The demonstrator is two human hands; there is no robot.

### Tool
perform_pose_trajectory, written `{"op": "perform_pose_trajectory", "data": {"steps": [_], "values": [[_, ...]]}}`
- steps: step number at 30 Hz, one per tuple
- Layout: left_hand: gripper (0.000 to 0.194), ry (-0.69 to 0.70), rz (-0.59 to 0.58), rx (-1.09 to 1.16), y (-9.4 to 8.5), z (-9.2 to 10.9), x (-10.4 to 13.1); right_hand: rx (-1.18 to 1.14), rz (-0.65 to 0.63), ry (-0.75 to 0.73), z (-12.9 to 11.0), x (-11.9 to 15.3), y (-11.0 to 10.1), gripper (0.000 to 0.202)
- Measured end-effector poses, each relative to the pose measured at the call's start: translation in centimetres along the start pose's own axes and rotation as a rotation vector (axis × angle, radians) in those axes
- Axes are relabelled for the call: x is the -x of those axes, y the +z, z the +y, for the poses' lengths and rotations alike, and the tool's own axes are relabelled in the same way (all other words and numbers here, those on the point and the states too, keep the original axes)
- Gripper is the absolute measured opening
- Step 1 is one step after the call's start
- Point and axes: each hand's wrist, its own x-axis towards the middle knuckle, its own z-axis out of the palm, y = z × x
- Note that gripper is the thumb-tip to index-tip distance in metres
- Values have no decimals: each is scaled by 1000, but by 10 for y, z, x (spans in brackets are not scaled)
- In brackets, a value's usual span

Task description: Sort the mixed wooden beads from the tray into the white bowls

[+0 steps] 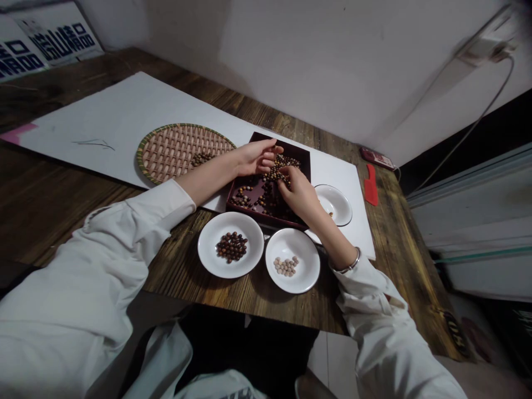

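Note:
A dark red box (269, 219) holds many loose beads (279, 166) in brown, black, yellow and grey. Over its back left part is my left hand (256, 158), turned palm up with the fingers curled in; whatever lies in it is hidden. My right hand (302, 193) reaches into the box from the right. Its thumb and fingers are drawn together at the bead pile, and I cannot see what is between them. In front of the box, one white bowl (208, 249) contains dark brown beads (231, 247), another white bowl (307, 271) pale beads (286, 266).
A round woven tray (166, 152) with greenish-brown beads (202, 159) sits on a white board (120, 111) at the left. Right of the box stands a white bowl (343, 208) with a few beads. A red comb (370, 185) lies farther right, near a dark red device (377, 158) with a cable.

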Motion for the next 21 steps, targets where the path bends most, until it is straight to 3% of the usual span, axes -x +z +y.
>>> {"op": "perform_pose_trajectory", "data": {"steps": [8, 15, 21], "values": [[38, 24, -136, -6, -2, 3, 4, 2, 1, -31, 1, 0, 1, 20], [23, 64, -164, -35, -2, 2, 6, 11, -55, 13, -4, 1, -2, 22], [11, 1, -214, -105, -3, -1, 3, -7, -56, 29, -5, 1, -4, 24]]}}
